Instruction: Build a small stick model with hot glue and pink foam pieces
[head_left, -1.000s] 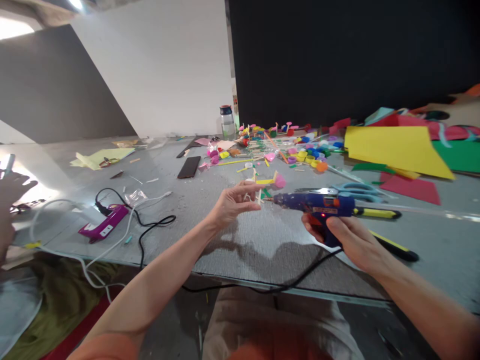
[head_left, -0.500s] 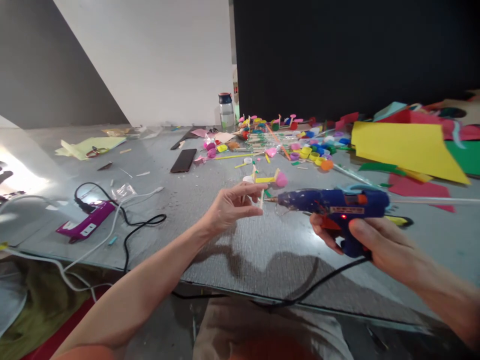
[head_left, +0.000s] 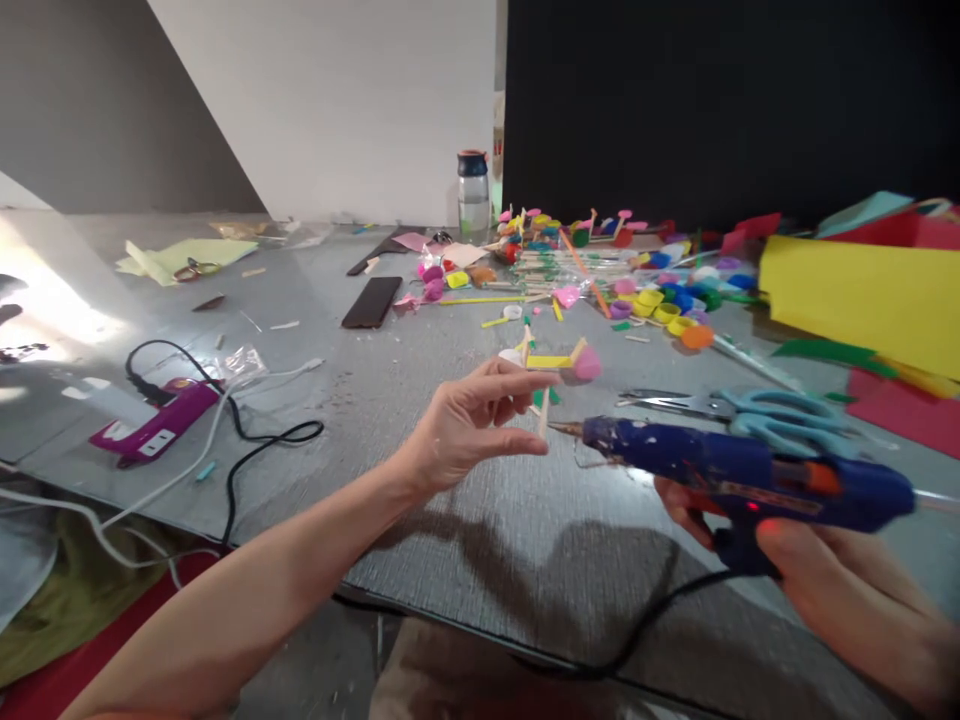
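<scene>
And here the gluing looked to be under way but far from finished! Toward the back of the desk (head_left: 360, 400), several joined pieces (head_left: 624, 226) of caps and sticks stood or leaned in a bunch, seemingly done. Just past the left hand (head_left: 472, 418), a yellow strip (head_left: 551, 361) lay with a pink cap (head_left: 586, 363) at its end. Plenty looked left over, though: loose bottle caps (head_left: 667, 316) sat scattered in front of the bunch.

Up close, a short pale stick (head_left: 544, 412) stood almost upright above the desk, clamped by the left fingers, index finger at the top end and thumb at the bottom, parted only by its length. The nozzle (head_left: 568, 427) pointed straight at it, very near; whether it touched, or any glue sat there, could not be told. Over on the right, the right hand (head_left: 817, 570) had its fingers closed around the handle of the blue glue gun (head_left: 690, 455); whether the trigger was squeezed was hidden.
</scene>
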